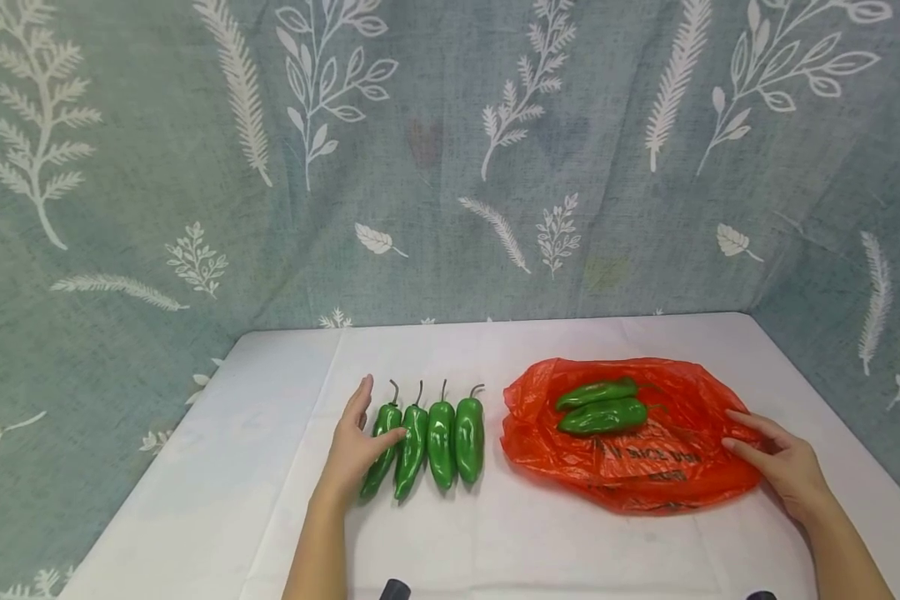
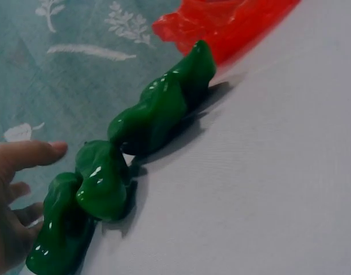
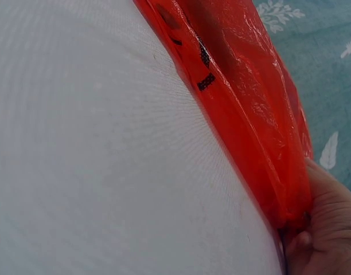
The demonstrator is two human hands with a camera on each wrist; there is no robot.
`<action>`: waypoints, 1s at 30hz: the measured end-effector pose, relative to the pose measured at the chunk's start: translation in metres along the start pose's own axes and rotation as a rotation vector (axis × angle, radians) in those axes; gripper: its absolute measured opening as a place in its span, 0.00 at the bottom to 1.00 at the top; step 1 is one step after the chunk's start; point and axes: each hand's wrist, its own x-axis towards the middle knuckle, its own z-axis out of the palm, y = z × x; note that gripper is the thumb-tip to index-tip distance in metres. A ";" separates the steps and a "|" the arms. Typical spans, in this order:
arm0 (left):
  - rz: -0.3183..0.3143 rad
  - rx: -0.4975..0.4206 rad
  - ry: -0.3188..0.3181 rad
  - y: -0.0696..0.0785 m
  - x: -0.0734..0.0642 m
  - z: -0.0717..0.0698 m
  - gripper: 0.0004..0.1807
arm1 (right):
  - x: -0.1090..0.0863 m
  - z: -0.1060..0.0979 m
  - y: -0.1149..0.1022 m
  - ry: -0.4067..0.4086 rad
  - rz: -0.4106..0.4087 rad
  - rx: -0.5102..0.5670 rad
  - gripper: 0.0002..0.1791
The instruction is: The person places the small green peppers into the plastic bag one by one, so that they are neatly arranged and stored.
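Several glossy green chili peppers lie side by side on the white table, stems pointing away. My left hand is at the leftmost pepper, thumb and fingers spread apart around its upper part. In the left wrist view the thumb of the left hand reaches over beside the nearest peppers. A crumpled red plastic bag lies flat to the right, with two more green peppers on it. My right hand holds the bag's right edge; in the right wrist view the plastic gathers toward the fingers.
A white cloth covers the table. Behind it and along both sides hangs a grey-green curtain with white leaf prints. Two dark rounded objects show at the near edge.
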 end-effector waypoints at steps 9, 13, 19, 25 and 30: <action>-0.086 0.002 -0.111 -0.013 -0.002 -0.006 0.57 | 0.000 -0.002 -0.001 -0.007 -0.002 -0.021 0.32; -0.113 -0.001 -0.125 -0.014 -0.002 -0.008 0.56 | 0.000 -0.001 0.001 -0.012 0.005 -0.017 0.32; -0.104 0.106 -0.106 -0.017 -0.001 -0.008 0.51 | 0.000 -0.001 0.000 -0.010 -0.004 -0.011 0.32; -0.093 0.159 -0.065 -0.020 -0.001 -0.008 0.46 | 0.000 -0.001 -0.001 -0.013 0.007 -0.014 0.32; -0.064 0.186 -0.032 -0.022 0.000 -0.007 0.45 | 0.000 -0.001 -0.001 -0.012 0.012 -0.013 0.32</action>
